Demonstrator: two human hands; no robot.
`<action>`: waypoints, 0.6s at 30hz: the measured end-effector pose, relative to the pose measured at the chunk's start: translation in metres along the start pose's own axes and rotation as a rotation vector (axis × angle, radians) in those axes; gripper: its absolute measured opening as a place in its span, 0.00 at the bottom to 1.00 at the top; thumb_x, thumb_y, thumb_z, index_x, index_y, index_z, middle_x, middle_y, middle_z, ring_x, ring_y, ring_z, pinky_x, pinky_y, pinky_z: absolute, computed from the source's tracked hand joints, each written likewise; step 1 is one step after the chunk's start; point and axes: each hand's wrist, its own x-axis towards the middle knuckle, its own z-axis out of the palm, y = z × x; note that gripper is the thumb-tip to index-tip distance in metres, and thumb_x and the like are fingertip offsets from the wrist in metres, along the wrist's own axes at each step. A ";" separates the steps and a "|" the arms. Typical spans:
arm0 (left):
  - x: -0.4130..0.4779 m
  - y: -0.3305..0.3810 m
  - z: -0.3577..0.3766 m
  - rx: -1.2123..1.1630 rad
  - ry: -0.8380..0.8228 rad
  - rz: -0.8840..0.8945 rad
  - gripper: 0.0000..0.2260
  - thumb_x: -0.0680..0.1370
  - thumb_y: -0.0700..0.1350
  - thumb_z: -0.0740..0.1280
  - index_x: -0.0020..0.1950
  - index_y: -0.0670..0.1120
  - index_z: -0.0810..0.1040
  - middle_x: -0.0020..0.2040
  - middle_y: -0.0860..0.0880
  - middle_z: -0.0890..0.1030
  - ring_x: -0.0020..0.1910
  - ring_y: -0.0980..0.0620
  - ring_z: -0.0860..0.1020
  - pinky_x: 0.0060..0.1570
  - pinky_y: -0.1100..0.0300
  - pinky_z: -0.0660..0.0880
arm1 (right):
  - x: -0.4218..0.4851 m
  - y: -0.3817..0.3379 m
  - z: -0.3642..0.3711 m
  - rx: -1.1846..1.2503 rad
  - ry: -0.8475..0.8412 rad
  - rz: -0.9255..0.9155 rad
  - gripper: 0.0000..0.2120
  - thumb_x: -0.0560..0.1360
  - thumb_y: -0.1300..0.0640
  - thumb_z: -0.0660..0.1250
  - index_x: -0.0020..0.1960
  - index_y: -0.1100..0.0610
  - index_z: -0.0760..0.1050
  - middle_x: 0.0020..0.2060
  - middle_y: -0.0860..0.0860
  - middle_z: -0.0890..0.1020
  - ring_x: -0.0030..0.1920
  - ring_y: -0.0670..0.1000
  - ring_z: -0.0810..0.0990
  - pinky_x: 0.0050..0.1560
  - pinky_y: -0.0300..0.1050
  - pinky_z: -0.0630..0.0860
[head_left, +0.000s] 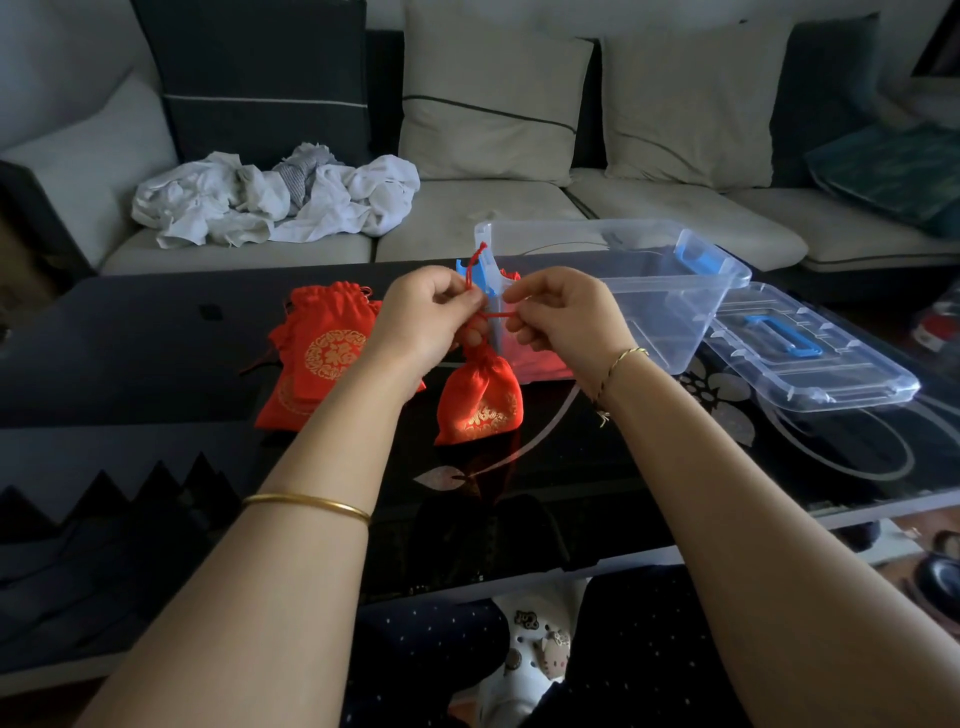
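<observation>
Two hands tend one red pouch (480, 400) upright on the dark bench (130, 364): left hand (426, 317) and right hand (566, 317) each hold its drawstring (498, 313) in a pinching grip.

Left hand (431, 312) and right hand (563, 314) each pinch the red drawstring (496, 314) of a red gold-printed pouch (480, 400), held above the desk (597, 483). Left of this pouch lies a pouch stack (317, 358); right of it, a clear plastic bin (649, 291).

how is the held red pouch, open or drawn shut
Drawn shut. The pouch is bunched tight at the neck under the left hand, and the right hand pinches its cord.
</observation>
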 end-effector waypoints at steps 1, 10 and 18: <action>0.000 -0.001 0.000 0.011 0.009 -0.001 0.08 0.78 0.39 0.64 0.40 0.46 0.76 0.32 0.46 0.79 0.28 0.54 0.76 0.40 0.56 0.75 | 0.000 0.000 0.000 -0.061 -0.009 -0.001 0.13 0.74 0.71 0.57 0.45 0.58 0.76 0.32 0.52 0.78 0.29 0.45 0.74 0.31 0.32 0.72; 0.001 -0.004 0.000 0.048 0.093 -0.048 0.06 0.78 0.39 0.65 0.40 0.45 0.78 0.30 0.48 0.78 0.24 0.58 0.74 0.35 0.59 0.77 | -0.001 -0.001 0.014 -0.297 -0.063 -0.198 0.06 0.68 0.58 0.72 0.43 0.54 0.77 0.27 0.43 0.72 0.29 0.41 0.69 0.33 0.35 0.66; 0.000 -0.003 -0.001 0.069 0.110 -0.078 0.09 0.77 0.38 0.65 0.37 0.45 0.78 0.26 0.49 0.76 0.22 0.58 0.74 0.33 0.59 0.78 | -0.004 -0.002 0.019 -0.466 -0.041 -0.330 0.06 0.70 0.60 0.71 0.47 0.57 0.79 0.30 0.38 0.68 0.31 0.35 0.69 0.36 0.23 0.66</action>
